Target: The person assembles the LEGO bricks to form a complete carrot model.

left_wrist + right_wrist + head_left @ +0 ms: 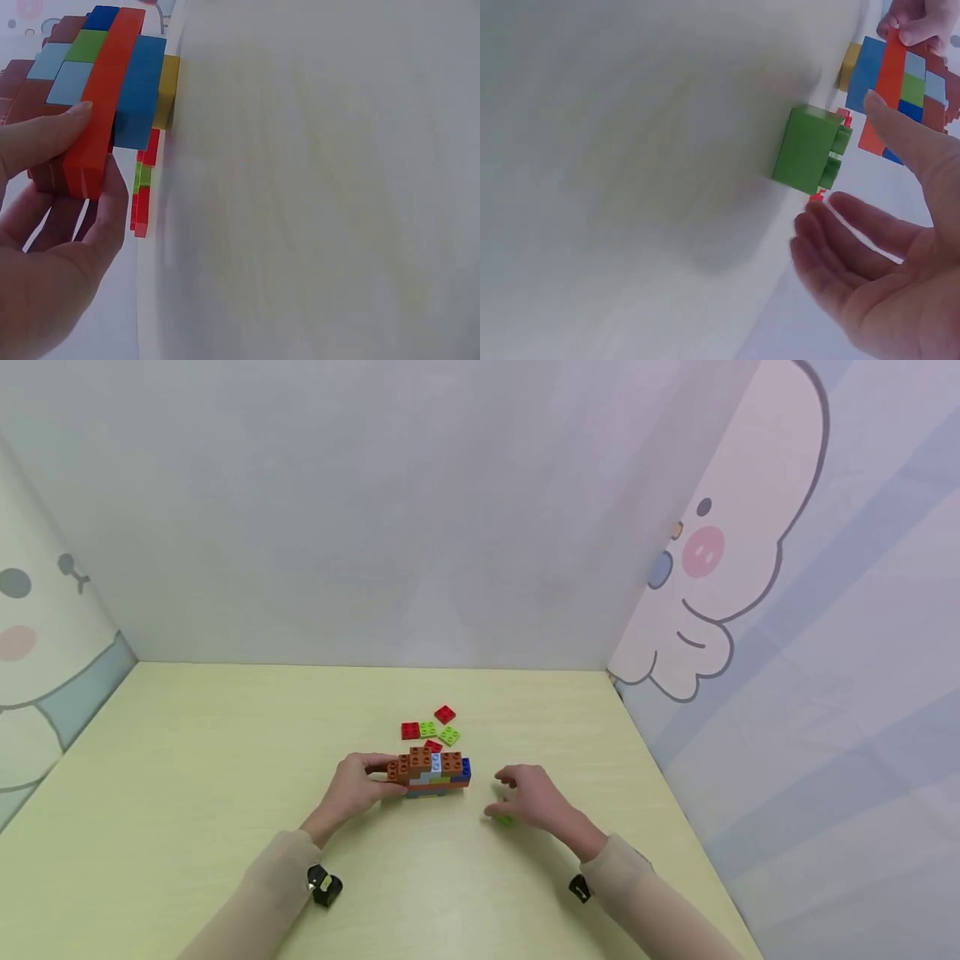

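My left hand grips the left end of a toy-brick build, with the thumb on its near side and the fingers behind. The build has brown bricks on top, light blue, green and dark blue ones in the middle, an orange-red layer, then blue and yellow underneath. To the right, my right hand hovers with fingers and thumb apart over a green brick on the table. In the right wrist view, a gap shows between that brick and the fingers; in the head view the hand mostly hides it.
Behind the build lie several loose flat bricks: a red one farthest back, another red one beside a lime green one, and more close by. The pale yellow table meets a grey back wall and printed side walls.
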Available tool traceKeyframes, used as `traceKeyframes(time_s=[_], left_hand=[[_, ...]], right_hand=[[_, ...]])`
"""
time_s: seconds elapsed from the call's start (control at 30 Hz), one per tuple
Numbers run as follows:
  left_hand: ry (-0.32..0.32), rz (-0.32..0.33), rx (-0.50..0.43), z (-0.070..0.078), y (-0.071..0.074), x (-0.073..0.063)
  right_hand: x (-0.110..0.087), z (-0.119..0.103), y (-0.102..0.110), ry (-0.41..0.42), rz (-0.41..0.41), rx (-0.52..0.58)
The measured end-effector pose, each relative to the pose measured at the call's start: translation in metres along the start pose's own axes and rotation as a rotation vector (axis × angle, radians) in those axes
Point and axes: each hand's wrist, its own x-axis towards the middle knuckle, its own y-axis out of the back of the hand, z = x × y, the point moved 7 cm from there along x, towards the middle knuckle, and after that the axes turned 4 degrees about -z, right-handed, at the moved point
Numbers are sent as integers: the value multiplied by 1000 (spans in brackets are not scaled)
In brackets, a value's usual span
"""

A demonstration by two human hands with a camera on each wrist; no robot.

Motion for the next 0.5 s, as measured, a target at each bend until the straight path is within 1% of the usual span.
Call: traceKeyframes(time_s=[0.1,0.23,0.33,0.37,0.5], left_hand=[[0,4,3,0,-1,0],[1,17,-4,0,0,0],[-7,35,-6,0,1,-1],[-6,44,-9,0,1,-1],[-14,52,-28,2,0,-2]], right_hand=[[-14,7,-3,-3,6,-33],[-22,9,-9,49,28,-12],[-21,3,-9,108,62,55],[-20,0,-8,133,75,88],[-13,-9,2,181,120,251]])
